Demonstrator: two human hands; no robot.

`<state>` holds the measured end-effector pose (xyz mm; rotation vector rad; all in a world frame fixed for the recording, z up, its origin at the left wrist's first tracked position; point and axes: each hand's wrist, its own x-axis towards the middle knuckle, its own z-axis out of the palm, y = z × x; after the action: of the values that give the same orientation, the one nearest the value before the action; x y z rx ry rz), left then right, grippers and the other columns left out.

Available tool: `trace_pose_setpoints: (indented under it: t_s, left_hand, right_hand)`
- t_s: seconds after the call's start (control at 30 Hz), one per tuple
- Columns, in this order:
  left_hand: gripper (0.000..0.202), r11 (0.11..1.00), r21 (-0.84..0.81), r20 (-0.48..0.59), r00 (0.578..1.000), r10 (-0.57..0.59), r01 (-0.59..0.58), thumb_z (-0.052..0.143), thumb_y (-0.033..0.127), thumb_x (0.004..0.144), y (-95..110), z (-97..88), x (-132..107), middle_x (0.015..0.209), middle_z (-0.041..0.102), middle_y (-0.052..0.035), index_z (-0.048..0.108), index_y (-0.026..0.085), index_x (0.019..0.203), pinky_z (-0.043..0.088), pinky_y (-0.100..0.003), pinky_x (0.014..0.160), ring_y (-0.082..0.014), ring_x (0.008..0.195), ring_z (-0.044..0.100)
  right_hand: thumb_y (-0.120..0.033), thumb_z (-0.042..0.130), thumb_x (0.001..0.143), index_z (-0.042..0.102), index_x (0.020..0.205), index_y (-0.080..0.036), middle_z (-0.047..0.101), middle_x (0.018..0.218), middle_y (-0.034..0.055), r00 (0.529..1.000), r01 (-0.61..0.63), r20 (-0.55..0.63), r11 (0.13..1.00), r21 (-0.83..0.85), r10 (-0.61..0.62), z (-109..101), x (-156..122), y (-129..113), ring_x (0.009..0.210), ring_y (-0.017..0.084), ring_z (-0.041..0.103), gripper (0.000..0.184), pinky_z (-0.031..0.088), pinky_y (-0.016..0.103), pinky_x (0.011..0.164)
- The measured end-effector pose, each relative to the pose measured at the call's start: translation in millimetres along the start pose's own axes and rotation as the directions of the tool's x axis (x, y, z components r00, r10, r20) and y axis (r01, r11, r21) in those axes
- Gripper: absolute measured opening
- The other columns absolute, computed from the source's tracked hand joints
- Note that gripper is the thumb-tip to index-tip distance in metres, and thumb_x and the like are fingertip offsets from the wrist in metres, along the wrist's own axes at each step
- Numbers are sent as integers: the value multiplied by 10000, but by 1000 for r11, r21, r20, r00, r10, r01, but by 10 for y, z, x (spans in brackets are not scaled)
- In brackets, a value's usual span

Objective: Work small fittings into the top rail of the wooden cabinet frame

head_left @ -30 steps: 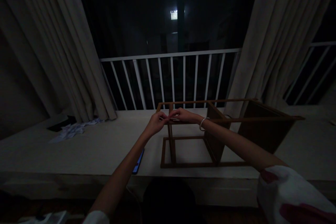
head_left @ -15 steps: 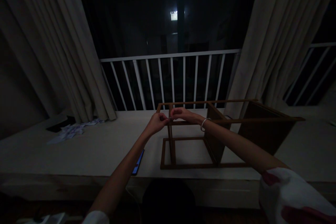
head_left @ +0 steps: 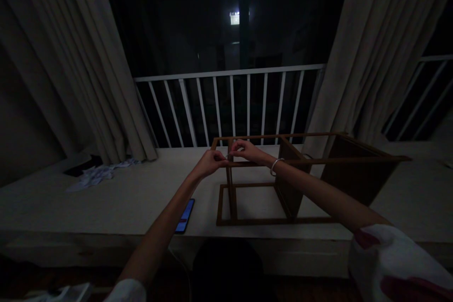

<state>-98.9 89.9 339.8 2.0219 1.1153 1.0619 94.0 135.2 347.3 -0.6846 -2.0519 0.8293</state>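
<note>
A brown wooden shelf frame [head_left: 262, 221] lies on its side on the white ledge. At its left end, above the upper front rail, my left hand [head_left: 209, 163] is closed in a pinch, fingertips by the rail. Facing it, my right hand [head_left: 247, 152] also pinches, with a silver bracelet [head_left: 275, 167] on its wrist. Between the fingertips of both hands shows a thin, pale small piece, too dim and small to name. Beneath my left forearm a phone [head_left: 186, 216] with a lit screen rests on the ledge.
White railing [head_left: 230, 73] runs behind the ledge [head_left: 141, 207], before a dark window. Curtains [head_left: 116, 104] hang on both sides. Crumpled papers [head_left: 94, 177] lie at the left. A dark rounded shape [head_left: 228, 264] stands below the ledge's front edge, and a cable hangs beside it.
My hands stay at the same corner of the frame. The left hand has shifted slightly left, the right fingers have lifted a little, and more of the phone shows.
</note>
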Motion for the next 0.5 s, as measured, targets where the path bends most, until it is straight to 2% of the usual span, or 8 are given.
trace_pose_setpoints:
  t_s: [0.23, 0.5]
  left_hand:
    - [239, 999, 46, -67, 998, -11, 14, 636, 340, 607, 72, 47, -27, 593, 601, -25, 593, 106, 632, 397, -216, 511, -111, 564, 534]
    - [242, 999, 27, -19, 999, -39, 40, 648, 338, 595, 151, 17, -12, 560, 591, -13, 608, 101, 621, 360, -202, 474, -95, 523, 512]
  right_hand:
    - [-413, 584, 666, 627, 761, -122, 584, 813, 43, 998, 26, 58, 997, -77, -22, 2, -6, -16, 758, 122, 525, 309, 407, 258, 708]
    - [-394, 556, 707, 639, 815, -128, 595, 864, 55, 972, 115, 221, 985, -129, -84, 1, -51, -123, 797, 130, 532, 299, 412, 247, 715]
